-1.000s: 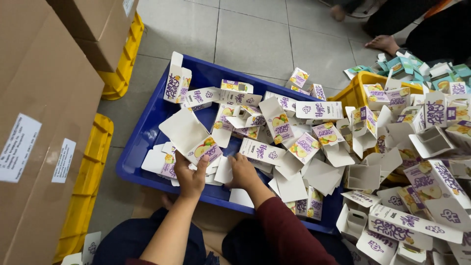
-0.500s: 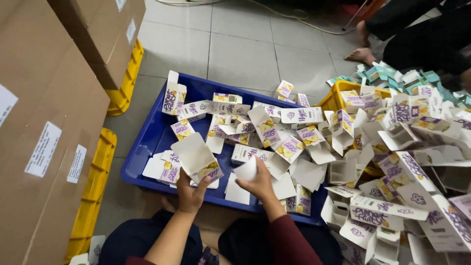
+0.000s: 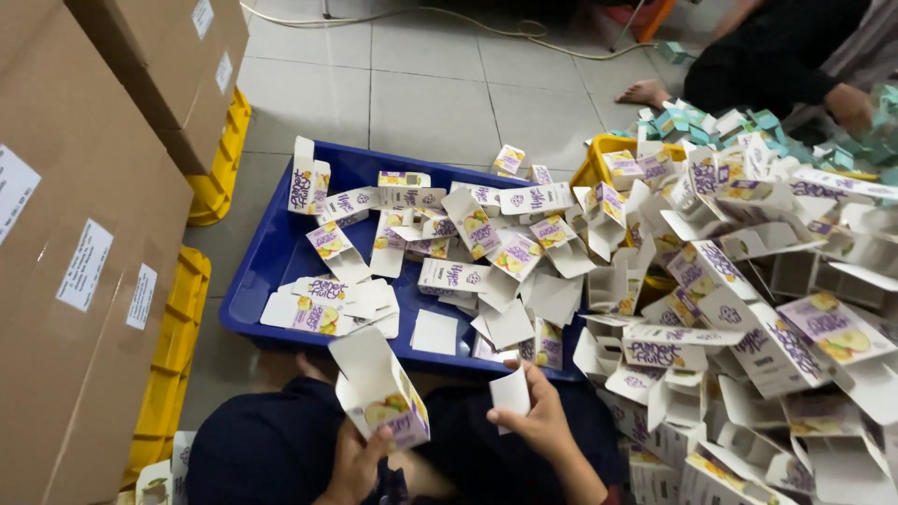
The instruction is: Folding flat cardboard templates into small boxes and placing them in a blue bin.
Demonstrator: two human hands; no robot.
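My left hand (image 3: 354, 468) holds a small opened white carton (image 3: 379, 390) with purple and fruit print, flap up, over my lap. My right hand (image 3: 541, 418) pinches a small white card piece (image 3: 511, 391) just right of the carton. Both hands are at the near edge of a blue tray (image 3: 279, 251), which holds several of the same folded cartons and flat white cards.
Brown cardboard boxes (image 3: 84, 234) stand on yellow crates (image 3: 173, 346) at the left. A big heap of open cartons (image 3: 748, 309) covers a yellow bin (image 3: 605, 148) on the right. Another person's foot (image 3: 644, 92) and hand (image 3: 849, 105) are at the far right, with teal cartons (image 3: 692, 123).
Both hands pulled back from the blue tray toward my lap, the left bringing the carton, the right lifting a white card out of the tray. The view shifted.
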